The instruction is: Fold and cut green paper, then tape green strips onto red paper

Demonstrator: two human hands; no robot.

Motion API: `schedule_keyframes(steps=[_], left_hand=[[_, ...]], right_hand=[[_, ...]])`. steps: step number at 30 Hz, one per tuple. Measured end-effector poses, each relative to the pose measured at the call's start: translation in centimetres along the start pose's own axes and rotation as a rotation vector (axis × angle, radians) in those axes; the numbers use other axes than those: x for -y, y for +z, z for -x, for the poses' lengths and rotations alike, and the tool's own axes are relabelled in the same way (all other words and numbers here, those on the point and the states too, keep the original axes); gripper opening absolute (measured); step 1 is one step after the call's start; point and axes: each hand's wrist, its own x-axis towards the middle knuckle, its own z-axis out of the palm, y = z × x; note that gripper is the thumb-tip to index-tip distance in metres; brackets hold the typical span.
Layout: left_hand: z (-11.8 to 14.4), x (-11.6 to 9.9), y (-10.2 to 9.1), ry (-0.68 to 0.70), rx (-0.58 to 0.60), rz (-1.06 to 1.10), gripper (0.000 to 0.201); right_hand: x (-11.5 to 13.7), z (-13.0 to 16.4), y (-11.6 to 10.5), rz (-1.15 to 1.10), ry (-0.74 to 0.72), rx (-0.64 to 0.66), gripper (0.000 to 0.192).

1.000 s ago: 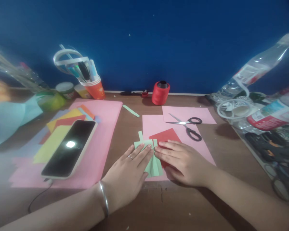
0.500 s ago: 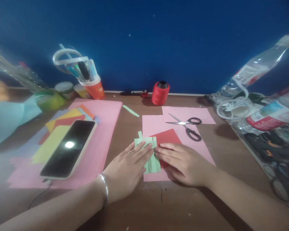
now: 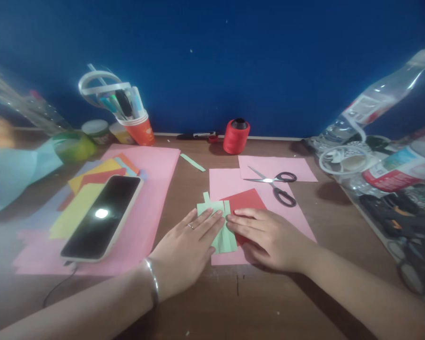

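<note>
My left hand (image 3: 191,250), with a ring and a bangle, lies flat and open on a creased light green paper (image 3: 227,238). My right hand (image 3: 269,236) also rests open, its fingertips at the green paper's right edge and its palm over a red paper square (image 3: 250,198). Both papers lie on a pink sheet (image 3: 297,222). A narrow green strip (image 3: 206,197) sticks out past the green paper's top edge. Beyond my right hand, black-handled scissors (image 3: 269,180) lie spread on pink paper. Part of the green paper is hidden under my left fingers.
On the left, a phone (image 3: 102,217) sits on coloured papers and a large pink sheet (image 3: 163,184). A red thread spool (image 3: 236,137), a marker (image 3: 198,136) and a paper cup (image 3: 140,130) of pens stand or lie along the back. Plastic bottles (image 3: 403,167) crowd the right side.
Both hands stay nearly where they were on the papers. The whole view has shifted very slightly.
</note>
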Motion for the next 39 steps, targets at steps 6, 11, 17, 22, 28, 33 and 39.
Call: schedule_keyframes(steps=[6, 11, 17, 22, 28, 33, 39], left_hand=[[0.13, -0.12, 0.02, -0.006, -0.007, -0.009, 0.053], [0.10, -0.16, 0.13, -0.012, -0.017, -0.014, 0.052], [0.10, -0.32, 0.07, -0.019, -0.019, -0.017, 0.051], [0.06, -0.41, -0.08, -0.026, -0.017, -0.012, 0.050], [-0.06, -0.45, -0.07, -0.028, -0.015, -0.013, 0.051], [-0.11, -0.55, 0.06, -0.043, -0.014, -0.010, 0.051], [0.18, -0.58, 0.15, -0.042, -0.031, 0.005, 0.049]], right_hand=[[0.02, -0.02, -0.01, 0.008, 0.001, 0.006, 0.045], [0.04, -0.06, 0.00, 0.012, 0.006, 0.010, 0.045], [0.10, -0.07, 0.06, 0.012, 0.008, -0.005, 0.045], [0.08, -0.05, 0.08, 0.014, 0.007, 0.001, 0.045], [0.13, -0.05, 0.10, 0.024, 0.015, 0.005, 0.043], [0.12, -0.10, 0.11, 0.019, 0.017, 0.002, 0.044], [0.12, 0.02, 0.05, 0.022, 0.015, 0.001, 0.044]])
